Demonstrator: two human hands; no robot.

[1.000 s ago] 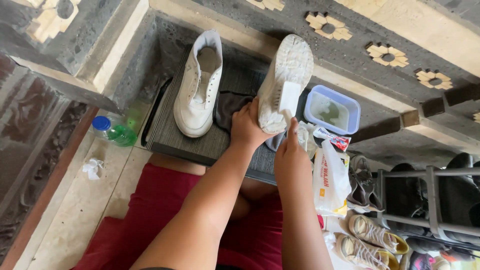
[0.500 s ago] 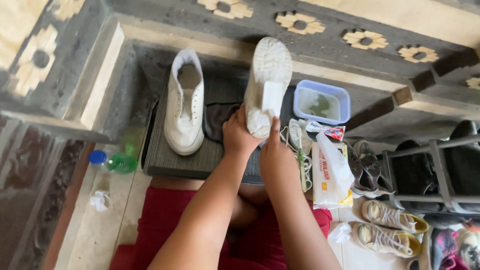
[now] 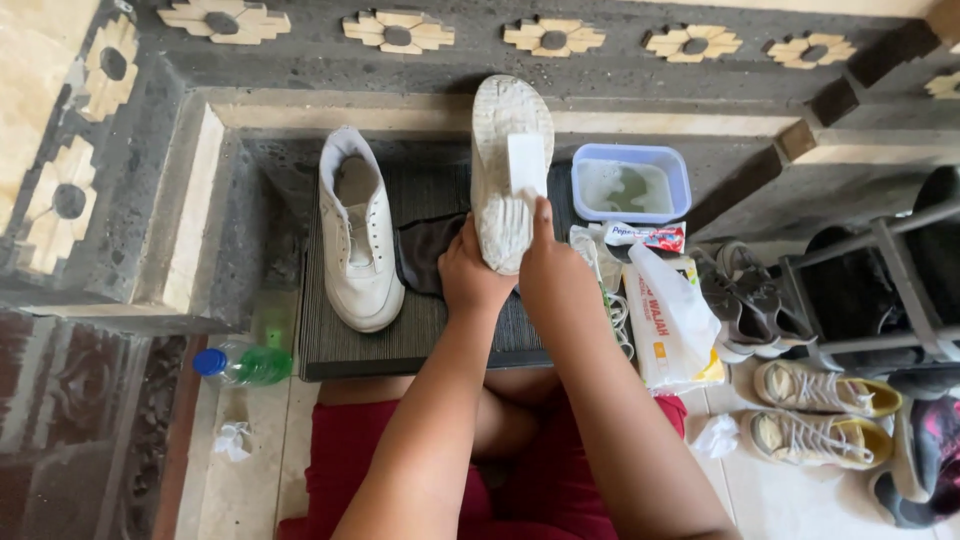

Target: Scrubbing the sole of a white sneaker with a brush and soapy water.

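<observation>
One grimy white shoe (image 3: 508,165), sole up, held by both hands.

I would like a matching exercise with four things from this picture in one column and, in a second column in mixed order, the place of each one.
Things:
1. white block
2. plastic bottle
3. blue tub
4. second white shoe

Places:
A. lying on the pale floor tiles, left of the dark mat
B. standing on the dark mat, left of the hands
C. pressed on the sole of the raised shoe
D. on the step, right of the raised shoe

Pairs: 1-C, 2-A, 3-D, 4-B
</observation>
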